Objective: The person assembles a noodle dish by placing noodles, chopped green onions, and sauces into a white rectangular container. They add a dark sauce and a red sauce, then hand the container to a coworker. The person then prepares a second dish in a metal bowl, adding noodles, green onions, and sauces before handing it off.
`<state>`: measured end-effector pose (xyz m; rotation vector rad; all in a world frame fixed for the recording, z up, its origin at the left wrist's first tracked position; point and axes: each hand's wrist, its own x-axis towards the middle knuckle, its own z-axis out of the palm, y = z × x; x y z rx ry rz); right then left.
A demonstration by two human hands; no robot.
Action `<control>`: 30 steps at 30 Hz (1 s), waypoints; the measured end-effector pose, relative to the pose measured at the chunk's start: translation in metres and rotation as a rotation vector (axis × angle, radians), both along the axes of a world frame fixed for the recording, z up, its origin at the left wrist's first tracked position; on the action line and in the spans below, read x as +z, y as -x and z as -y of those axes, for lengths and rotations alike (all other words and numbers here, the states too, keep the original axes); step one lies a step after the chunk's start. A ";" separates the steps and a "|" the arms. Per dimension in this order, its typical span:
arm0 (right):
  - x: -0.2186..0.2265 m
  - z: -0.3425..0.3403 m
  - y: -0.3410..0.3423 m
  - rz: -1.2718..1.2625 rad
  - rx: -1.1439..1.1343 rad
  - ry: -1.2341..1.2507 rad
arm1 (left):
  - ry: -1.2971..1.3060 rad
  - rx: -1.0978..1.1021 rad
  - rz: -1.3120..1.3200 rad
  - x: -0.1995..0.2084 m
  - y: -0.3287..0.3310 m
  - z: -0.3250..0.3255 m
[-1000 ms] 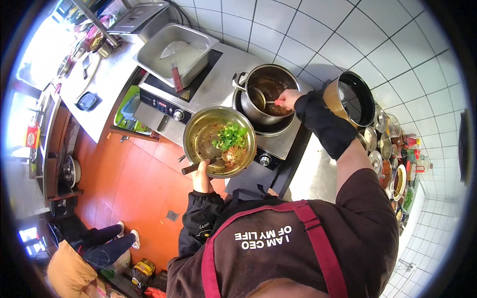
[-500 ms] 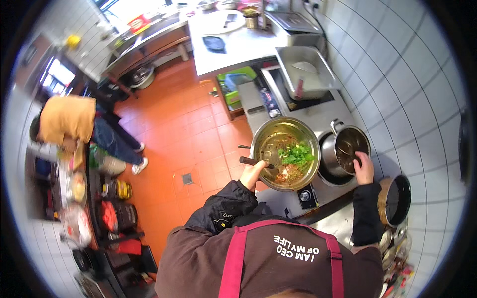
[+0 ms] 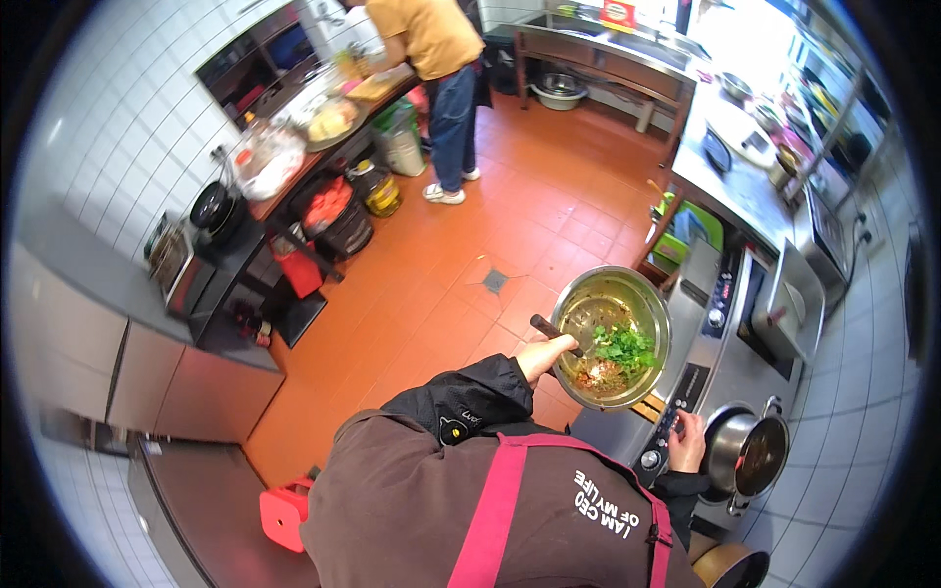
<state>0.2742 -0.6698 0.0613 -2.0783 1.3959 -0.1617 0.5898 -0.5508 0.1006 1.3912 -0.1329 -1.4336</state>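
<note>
My left hand [image 3: 545, 357] grips the rim of a round metal mixing bowl [image 3: 663, 333], holding it up over the stove's left edge. Chopped green herbs [image 3: 625, 348] and reddish and pale minced bits lie inside. A utensil with a dark brown handle [image 3: 551, 326] leans over the rim beside my left thumb; its far end is in the bowl. My right hand [image 3: 686, 443] hovers above the stove front, fingers apart and slightly bent, with nothing visible in them. Just right of it stands a steel pot [image 3: 723, 453] with dark contents.
The stove panel [image 3: 688, 387] has knobs along its front. A rectangular metal pan [image 3: 799, 304] sits farther back. Another pan [image 3: 730, 568] lies near the lower edge. Far off, a person in an orange top [image 3: 426, 39] works at a side counter. A red stool [image 3: 284, 514] stands lower left.
My right hand has left the pot and come toward the bowl's near side. The view has swung left, and my left hand still holds the bowl.
</note>
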 end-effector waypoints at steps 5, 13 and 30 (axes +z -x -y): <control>-0.004 -0.031 -0.062 0.002 0.394 0.160 | 0.062 0.149 -0.001 0.003 -0.047 -0.042; -0.023 -0.047 -0.164 -0.040 0.599 0.127 | 0.076 0.313 0.004 -0.009 -0.140 -0.083; -0.005 -0.103 -0.262 -0.135 0.570 0.101 | 0.185 0.590 0.027 -0.015 -0.260 -0.132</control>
